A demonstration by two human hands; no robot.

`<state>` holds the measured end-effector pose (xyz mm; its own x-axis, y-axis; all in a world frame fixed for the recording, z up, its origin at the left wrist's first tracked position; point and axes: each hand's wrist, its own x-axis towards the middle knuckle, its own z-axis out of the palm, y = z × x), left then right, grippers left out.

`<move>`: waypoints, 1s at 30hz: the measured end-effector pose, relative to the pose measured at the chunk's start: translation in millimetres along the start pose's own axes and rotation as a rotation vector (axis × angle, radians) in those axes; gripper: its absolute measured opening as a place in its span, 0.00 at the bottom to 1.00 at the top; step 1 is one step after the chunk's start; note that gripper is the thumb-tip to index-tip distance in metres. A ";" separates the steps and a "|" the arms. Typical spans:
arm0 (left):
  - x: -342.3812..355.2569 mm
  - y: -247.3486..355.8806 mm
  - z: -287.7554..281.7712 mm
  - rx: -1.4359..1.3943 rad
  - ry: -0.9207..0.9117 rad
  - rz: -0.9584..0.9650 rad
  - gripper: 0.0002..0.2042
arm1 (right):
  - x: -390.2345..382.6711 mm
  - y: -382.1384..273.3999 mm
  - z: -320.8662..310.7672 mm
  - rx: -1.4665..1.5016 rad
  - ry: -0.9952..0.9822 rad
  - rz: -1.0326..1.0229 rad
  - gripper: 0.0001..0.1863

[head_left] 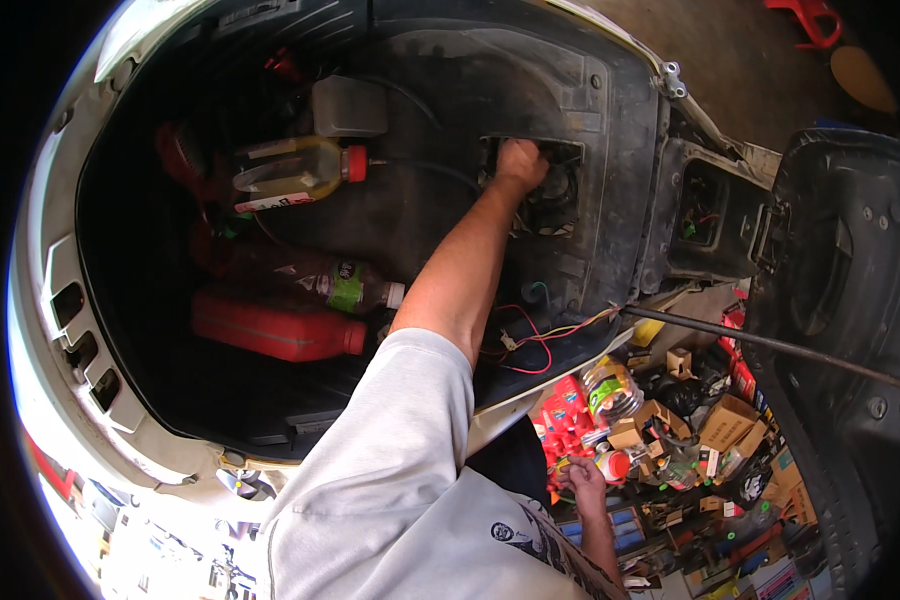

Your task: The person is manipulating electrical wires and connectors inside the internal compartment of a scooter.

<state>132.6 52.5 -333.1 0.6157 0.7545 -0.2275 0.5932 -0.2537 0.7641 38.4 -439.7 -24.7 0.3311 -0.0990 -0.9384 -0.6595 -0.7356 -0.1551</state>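
My left arm stretches across a dark under-seat storage bin (pixel 420 215) of a scooter. My left hand (pixel 520 166) is down in a rectangular opening (pixel 550 228) in the bin's floor, where dark mechanical parts show. Its fingers look curled and closed, but their tips and anything in them are hidden. Low on the right, outside the bin, my right hand (pixel 587 486) is closed in a pinch around something small, perhaps yellowish, that I cannot make out. Behind that hand lies a red-capped container (pixel 613 465).
In the bin lie a bottle of yellow liquid (pixel 295 172), a green-labelled bottle (pixel 345 287), a red jug (pixel 270 322) and a translucent box (pixel 350 107). Loose wires (pixel 540 345) hang by its edge. A rod (pixel 770 345) reaches the raised seat (pixel 840 260). Boxes (pixel 727 424) clutter the lower right.
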 end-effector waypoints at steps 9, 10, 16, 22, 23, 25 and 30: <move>0.6 -1.6 3.0 0.033 -0.012 -0.014 0.18 | 0.0 -2.3 1.3 -0.016 0.003 -0.009 0.12; 0.5 -2.3 3.9 -0.014 0.034 0.026 0.18 | -1.6 -6.9 3.9 -0.008 0.000 -0.011 0.12; 1.3 -9.9 14.0 -0.079 0.116 0.098 0.18 | -18.0 -112.2 28.6 -0.282 0.046 -0.371 0.11; 3.7 -11.2 13.7 0.063 0.041 0.110 0.18 | -14.0 -257.2 84.3 -0.288 -0.115 -0.684 0.10; 3.1 -9.6 12.1 0.048 0.037 0.096 0.18 | -8.0 -270.2 98.4 -0.293 -0.114 -0.685 0.10; 0.9 -6.0 8.8 0.147 0.092 0.093 0.18 | 5.2 -290.0 123.2 -0.349 -0.131 -0.800 0.10; 0.9 -2.0 0.9 0.132 -0.034 0.046 0.17 | 41.1 -317.7 168.3 -0.567 -0.133 -0.997 0.11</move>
<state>132.5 53.1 -335.4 0.6595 0.7200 -0.2158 0.6258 -0.3670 0.6883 147.9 -97.2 -66.0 0.4382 0.7419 -0.5075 0.2639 -0.6459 -0.7164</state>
